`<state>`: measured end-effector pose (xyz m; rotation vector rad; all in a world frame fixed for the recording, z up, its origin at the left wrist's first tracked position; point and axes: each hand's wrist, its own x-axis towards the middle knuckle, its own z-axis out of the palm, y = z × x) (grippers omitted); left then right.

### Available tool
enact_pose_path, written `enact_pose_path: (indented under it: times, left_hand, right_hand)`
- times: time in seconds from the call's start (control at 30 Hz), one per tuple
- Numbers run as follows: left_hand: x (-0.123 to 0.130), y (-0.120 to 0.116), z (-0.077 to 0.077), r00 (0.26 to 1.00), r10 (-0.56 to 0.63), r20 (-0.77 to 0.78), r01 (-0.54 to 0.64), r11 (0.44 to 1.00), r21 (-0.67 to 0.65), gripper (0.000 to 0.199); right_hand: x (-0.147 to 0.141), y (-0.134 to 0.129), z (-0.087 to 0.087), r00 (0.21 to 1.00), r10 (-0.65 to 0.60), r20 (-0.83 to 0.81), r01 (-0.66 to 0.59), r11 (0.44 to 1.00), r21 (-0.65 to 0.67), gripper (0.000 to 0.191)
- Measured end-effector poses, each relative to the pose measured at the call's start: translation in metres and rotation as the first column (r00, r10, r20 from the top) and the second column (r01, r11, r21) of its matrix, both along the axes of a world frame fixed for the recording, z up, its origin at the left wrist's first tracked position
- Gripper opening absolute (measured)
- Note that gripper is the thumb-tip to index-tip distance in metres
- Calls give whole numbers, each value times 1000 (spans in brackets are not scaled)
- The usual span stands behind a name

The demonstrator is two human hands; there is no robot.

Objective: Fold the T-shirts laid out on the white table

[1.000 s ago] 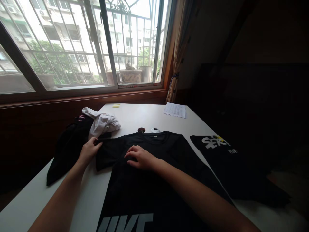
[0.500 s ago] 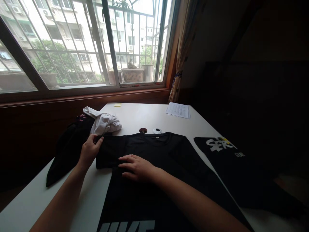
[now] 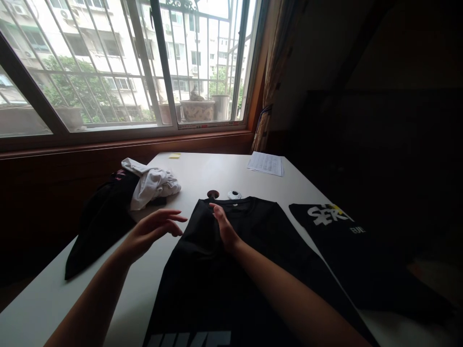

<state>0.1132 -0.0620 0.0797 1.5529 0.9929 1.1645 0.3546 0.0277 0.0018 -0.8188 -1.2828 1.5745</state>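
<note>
A black T-shirt (image 3: 217, 289) lies spread on the white table, its collar at the far end and grey lettering at the near end. Its left sleeve is turned inward over the body, so that side runs in a straight edge. Just left of this edge hovers my left hand (image 3: 150, 233), fingers apart and holding nothing. My right hand (image 3: 226, 226) is tipped on its side over the shirt below the collar, with fingers stretched out. I cannot tell whether it presses on the cloth.
Rumpled white cloth (image 3: 154, 183) lies on dark clothing (image 3: 104, 221) at the left. Another black garment with white print (image 3: 325, 250) is at the right. Paper sheets (image 3: 265, 164), a yellow note (image 3: 174, 155) and a round table hole (image 3: 213, 194) with a white ring (image 3: 234, 194) are farther back.
The shirt's left sleeve has gone from stretched outward to folded over the body. My left hand let go of it and moved right; my right hand moved right and turned on edge.
</note>
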Motion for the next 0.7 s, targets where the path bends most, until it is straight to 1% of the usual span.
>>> enact_pose_path:
  times: [0.07, 0.1, 0.17, 0.2, 0.27, 0.37, 0.43, 0.5, 0.57, 0.7]
  left_hand:
    - [-8, 2, -1, 983, 24, -181, -26, 1000, -13, 36]
    - [-11, 3, -2, 958, 16, -287, -26, 999, -29, 35]
    - [-13, 5, -3, 880, -47, -472, 15, 997, -70, 37]
    - [-12, 5, -5, 839, -90, -537, 48, 995, -91, 38]
    - [-6, 6, -10, 769, -155, -621, 103, 987, -120, 40]
    - [6, 7, -18, 690, -161, -706, 145, 986, -84, 34]
    - [12, 8, -23, 658, -140, -740, 168, 985, -37, 25]
    - [14, 10, -25, 642, -125, -757, 186, 982, -5, 20]
    - [13, 11, -25, 631, -126, -766, 198, 980, 3, 18]
    - [10, 10, -21, 627, -170, -760, 222, 975, -35, 13]
  right_hand:
    - [3, 4, 1, 992, -26, 123, 26, 1000, 1, 58]
    - [4, 7, 2, 982, -25, 185, 27, 1000, -7, 60]
    - [6, 11, 3, 965, -19, 262, 29, 999, -35, 68]
    - [6, 13, 3, 961, -21, 276, 34, 998, -44, 71]
    - [8, 16, 2, 963, -19, 267, 30, 999, -37, 69]
    - [11, 21, 0, 964, -30, 265, 28, 1000, 8, 62]
    - [14, 25, -1, 949, -62, 308, 50, 998, 48, 60]
    - [16, 28, -3, 919, -96, 383, 62, 993, 100, 58]
    - [17, 30, -5, 873, -126, 471, 48, 983, 175, 57]
    - [15, 32, -3, 785, -191, 589, -36, 936, 351, 56]
